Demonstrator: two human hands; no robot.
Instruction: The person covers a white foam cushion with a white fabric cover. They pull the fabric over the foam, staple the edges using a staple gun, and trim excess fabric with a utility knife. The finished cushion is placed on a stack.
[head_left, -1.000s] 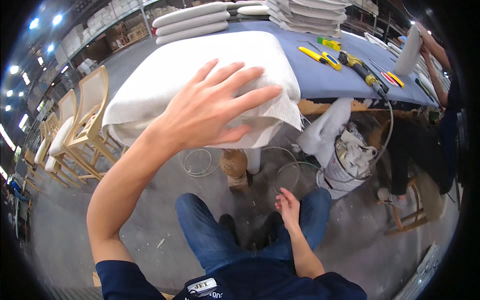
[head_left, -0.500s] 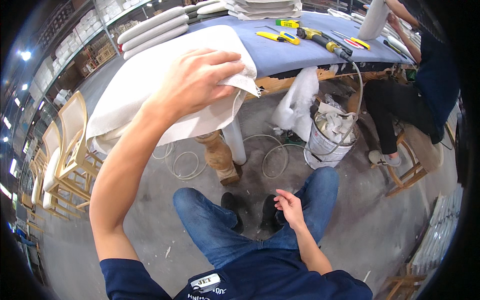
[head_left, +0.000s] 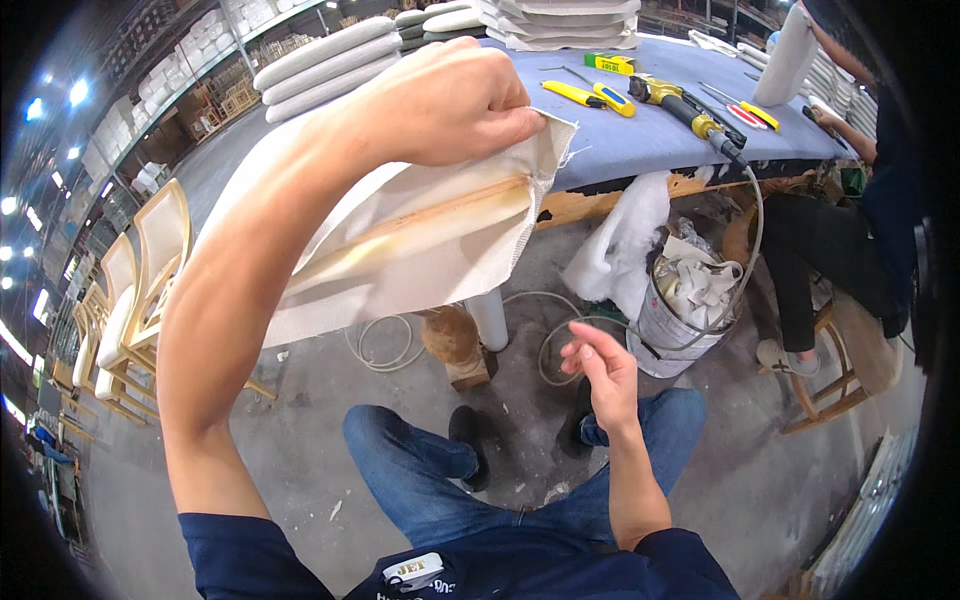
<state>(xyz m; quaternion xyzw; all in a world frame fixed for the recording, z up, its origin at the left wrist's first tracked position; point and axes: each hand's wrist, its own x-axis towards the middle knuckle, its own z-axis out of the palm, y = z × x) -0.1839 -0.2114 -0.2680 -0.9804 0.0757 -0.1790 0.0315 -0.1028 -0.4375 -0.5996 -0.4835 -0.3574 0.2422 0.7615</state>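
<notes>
Cloth (head_left: 430, 296), off-white and frayed at one corner, is right in front of the person at the left end of the blue-topped bench (head_left: 650, 150). From where I stand, the left hand (head_left: 462, 100) has that corner lifted, its grip pinching the cloth between thumb and curled fingers, and a wooden strip (head_left: 450, 213) shows underneath. The right hand (head_left: 605, 375) hovers in front of the right knee, its grip loose, thumb and forefinger apart. On the bench lie two yellow-handled tools (head_left: 614, 99), a yellow-and-black power tool (head_left: 690, 112) and a green-and-yellow box (head_left: 610, 64). A bucket of scraps (head_left: 668, 335) stands on the floor (head_left: 520, 430) beside white wadding (head_left: 625, 245).
</notes>
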